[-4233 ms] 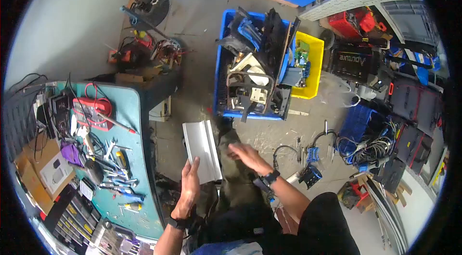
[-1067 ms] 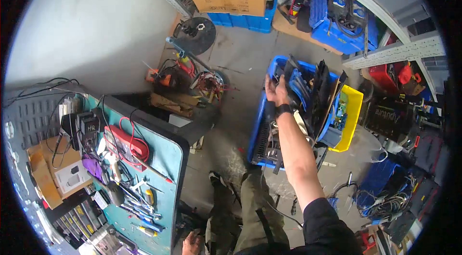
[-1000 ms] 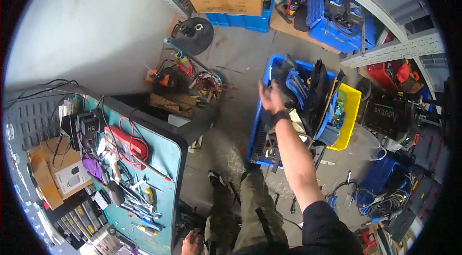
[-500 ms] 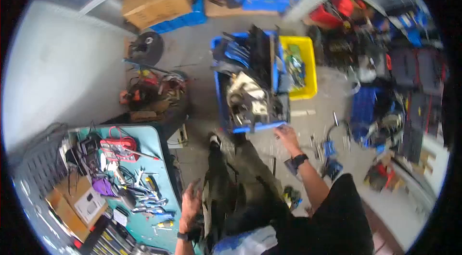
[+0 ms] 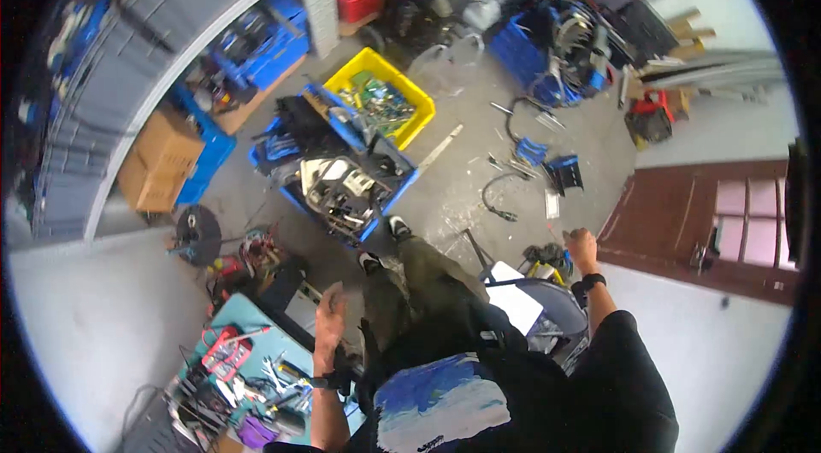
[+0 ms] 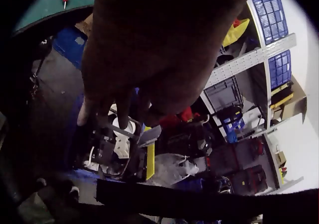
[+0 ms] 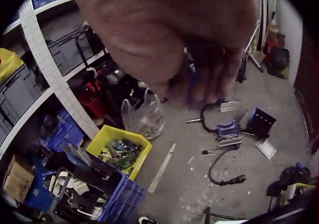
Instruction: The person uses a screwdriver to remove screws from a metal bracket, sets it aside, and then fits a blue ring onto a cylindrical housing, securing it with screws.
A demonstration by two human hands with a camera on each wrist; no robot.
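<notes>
My left hand (image 5: 330, 325) hangs beside the teal workbench (image 5: 248, 316), its fingers loose and touching nothing visible. In the left wrist view the same hand (image 6: 144, 59) is dark, fingers pointing down. Out to the right, my right hand (image 5: 583, 252) is raised over the floor near a black chair (image 5: 556, 303), fingers loosely bent. The right wrist view shows this hand (image 7: 174, 40) from close up, with no clearly held thing; small metallic and blue patches show between its fingers. A blue bin (image 5: 393, 202) full of scrap parts stands in front of my feet.
A yellow bin (image 5: 419, 115) of circuit boards adjoins the blue bin. Cables and metal pieces lie on the floor around a blue part (image 5: 530, 151). Shelving (image 5: 318, 4) stands at the upper left, and a brown door (image 5: 658, 205) at the right.
The view has swung to the right. My right hand has moved away from the blue bin and out to the right; my left hand stays low by the bench. The white panel held earlier is no longer in my hands.
</notes>
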